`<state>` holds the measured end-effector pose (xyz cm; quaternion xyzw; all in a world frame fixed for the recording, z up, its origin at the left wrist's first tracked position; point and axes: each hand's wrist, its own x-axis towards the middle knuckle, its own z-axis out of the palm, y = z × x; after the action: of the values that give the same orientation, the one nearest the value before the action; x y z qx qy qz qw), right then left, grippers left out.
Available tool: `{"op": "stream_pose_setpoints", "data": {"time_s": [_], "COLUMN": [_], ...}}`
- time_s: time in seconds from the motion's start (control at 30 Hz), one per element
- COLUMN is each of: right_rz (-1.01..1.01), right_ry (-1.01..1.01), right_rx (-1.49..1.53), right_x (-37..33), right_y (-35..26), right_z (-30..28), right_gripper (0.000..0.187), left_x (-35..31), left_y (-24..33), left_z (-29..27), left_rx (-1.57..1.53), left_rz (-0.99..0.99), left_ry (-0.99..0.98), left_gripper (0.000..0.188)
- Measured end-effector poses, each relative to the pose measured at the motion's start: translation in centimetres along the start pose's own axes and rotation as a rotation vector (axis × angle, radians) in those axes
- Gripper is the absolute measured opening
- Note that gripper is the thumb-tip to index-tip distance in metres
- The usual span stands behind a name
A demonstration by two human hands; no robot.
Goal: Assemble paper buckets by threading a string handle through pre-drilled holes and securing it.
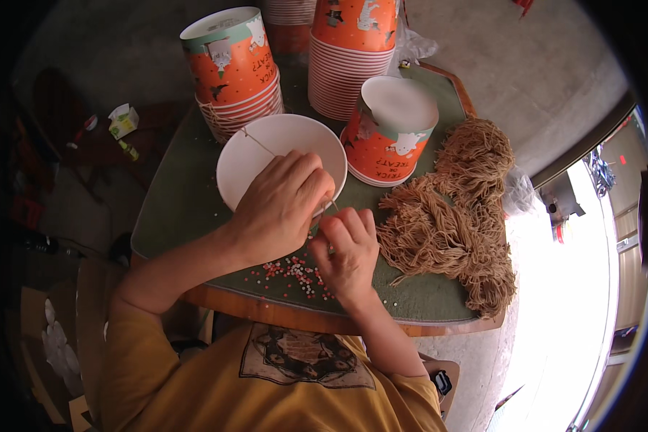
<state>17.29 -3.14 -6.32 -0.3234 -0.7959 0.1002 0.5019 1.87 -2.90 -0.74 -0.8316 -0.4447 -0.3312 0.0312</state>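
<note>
Worktop (173, 209): dull green covering, wooden edge (266, 306) curving along my side. Small red and white discs (295, 277) lie scattered near that edge, thickest just below my hands.

White tub (237, 176): on the worktop, mouth toward me, right behind my left hand (277, 205). A thin brown cord (259, 144) runs from its rim into the curled fingers of that hand, which grip it. The fingers of my right hand (349, 252), just beside, pinch a short stretch of cord.

Far side: orange tubs, bottoms up, in a left stack (230, 68), a tall banded stack (353, 75) and a shorter stack (385, 147). To the right, a heap of loose brown strings (446, 223) reaches the worktop's side.

Room: dim at left, where a tissue box (124, 121) sits on dark furniture. Open cardboard box (32, 317) low on that side. Pale floor (486, 360) at right, then a strip of glaring daylight (561, 288).
</note>
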Motion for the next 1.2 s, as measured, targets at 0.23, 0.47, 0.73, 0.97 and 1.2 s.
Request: {"op": "stream_pose_setpoints", "data": {"time_s": [0.23,0.47,0.73,0.97,1.2], "right_rz": [0.081,0.111,-0.005,-0.126,-0.209], "right_ry": [-0.008,-0.066,-0.074,-0.199,-0.339], "right_rx": [0.133,0.227,0.169,0.168,0.238], "right_x": [-1.5,-3.5,-3.1,-2.1,-0.9], "right_y": [-0.1,-1.6,-2.6,-2.1,-2.1], "right_z": [0.3,-0.8,-0.4,-1.1,-1.4], "right_gripper": [0.028,0.032,0.035,0.034,0.031], "left_x": [-1.1,-8.1,-7.1,-6.7,-6.3], "left_y": [-0.2,3.9,3.3,3.3,3.1], "left_z": [-1.4,-0.2,0.8,0.7,0.5], "left_rx": [0.121,-0.457,-1.283,-1.532,-1.553], "left_rz": [0.078,-0.518,-0.915,-1.088,-1.115], "left_ry": [0.121,0.121,0.055,0.107,0.324], "left_gripper": [0.025,0.014,0.018,0.013,0.007]}}
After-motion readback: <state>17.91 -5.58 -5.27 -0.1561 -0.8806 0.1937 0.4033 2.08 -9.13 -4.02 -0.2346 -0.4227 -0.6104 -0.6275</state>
